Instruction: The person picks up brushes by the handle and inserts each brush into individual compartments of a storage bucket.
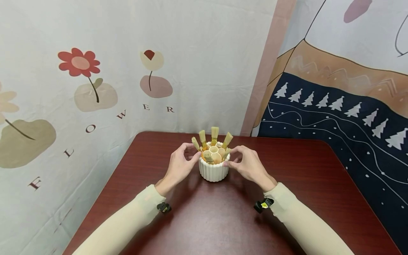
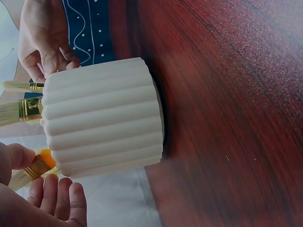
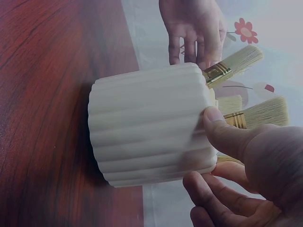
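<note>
On the dark red table [image 1: 223,219], a ribbed white pot [image 1: 213,171] full of upright brushes [image 1: 214,134]. Left hand [image 1: 179,165] pinching an orange-necked brush [image 2: 39,165] at the rim; right hand [image 1: 250,164] thumb pressed against the pot's wall. Brushes all seemingly standing inside, none lying out.

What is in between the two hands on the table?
A white ribbed pot full of paintbrushes stands between the left hand and the right hand. The head view shows it best, on the red-brown table.
</note>
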Demonstrator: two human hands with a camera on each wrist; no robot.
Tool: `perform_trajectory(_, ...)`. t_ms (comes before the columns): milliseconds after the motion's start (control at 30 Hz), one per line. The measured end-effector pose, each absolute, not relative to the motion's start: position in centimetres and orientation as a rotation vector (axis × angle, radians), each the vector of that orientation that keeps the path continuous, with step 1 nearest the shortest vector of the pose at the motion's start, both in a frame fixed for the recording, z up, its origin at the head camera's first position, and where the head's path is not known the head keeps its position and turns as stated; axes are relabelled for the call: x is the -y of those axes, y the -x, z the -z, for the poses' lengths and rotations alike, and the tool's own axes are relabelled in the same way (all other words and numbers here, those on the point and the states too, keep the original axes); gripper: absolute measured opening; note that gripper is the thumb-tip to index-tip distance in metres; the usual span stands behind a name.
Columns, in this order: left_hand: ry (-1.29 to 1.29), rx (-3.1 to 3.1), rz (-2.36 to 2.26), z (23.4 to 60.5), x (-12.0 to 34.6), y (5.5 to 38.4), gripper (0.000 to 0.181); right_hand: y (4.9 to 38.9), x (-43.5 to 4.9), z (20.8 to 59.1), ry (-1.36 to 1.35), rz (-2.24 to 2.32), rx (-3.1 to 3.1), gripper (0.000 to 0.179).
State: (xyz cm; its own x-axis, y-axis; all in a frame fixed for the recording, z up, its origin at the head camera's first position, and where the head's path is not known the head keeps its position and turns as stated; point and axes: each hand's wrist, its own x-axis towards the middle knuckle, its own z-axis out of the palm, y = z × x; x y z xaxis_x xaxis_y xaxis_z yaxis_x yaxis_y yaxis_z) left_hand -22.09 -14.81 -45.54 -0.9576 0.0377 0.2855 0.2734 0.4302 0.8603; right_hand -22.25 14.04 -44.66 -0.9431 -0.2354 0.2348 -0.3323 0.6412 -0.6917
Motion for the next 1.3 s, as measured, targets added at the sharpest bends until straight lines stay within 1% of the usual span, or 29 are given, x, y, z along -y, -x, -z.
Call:
perform_trajectory(267, 0.265, 2.481, 1.529, 45.82, 14.83, 22.25, 0.03, 22.18, -13.99, 44.63, -0.467, -1.195, 2.745, 0.05)
perform_trajectory(700, 0.315, 2.518, 1.509, 45.88, 14.91, 22.14, 0.03, 22.26, -13.84, 44.68, -0.477, -1.189, 2.737, 0.049)
perform_trajectory(967, 0.329, 2.528, 1.515, 45.98, 15.06, 22.03, 0.033, 22.26, -13.88, 44.77, -0.48, -1.186, 2.736, 0.05)
perform_trajectory(1300, 0.344, 2.563, 1.537, 45.88, 15.46, 21.7, 0.041, 22.29, -13.94, 44.78, -0.49, -1.183, 2.729, 0.05)
